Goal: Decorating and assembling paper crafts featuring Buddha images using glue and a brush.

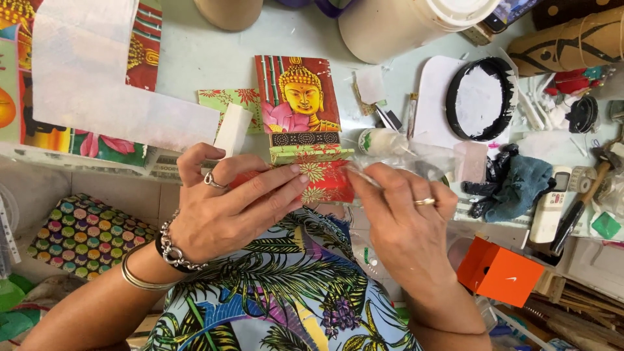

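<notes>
Paper is covering much of the upper left of the frame, white tissue sheets [97, 84] lying over printed patterned ones, on a pale worktable [195, 58] that is crowded at the right with a black-rimmed lid [480, 99], a blue cloth [523, 185] and an orange box [499, 273]. At the centre, the left hand [227, 208] is pressing its fingers flat on a small decorated box [312, 166], already faced with a golden seated figure and red floral paper. The right hand [403, 214] is pinching together on a thin clear plastic sheet [403, 156] at the box's right edge. The decoration is looking mostly laid on; judging from this, the lower floral strip is being smoothed or finished. The box's lower part is hiding under both hands, what the right fingertips are gripping is hard to make out, and containers at the top edge are being cut off.
</notes>
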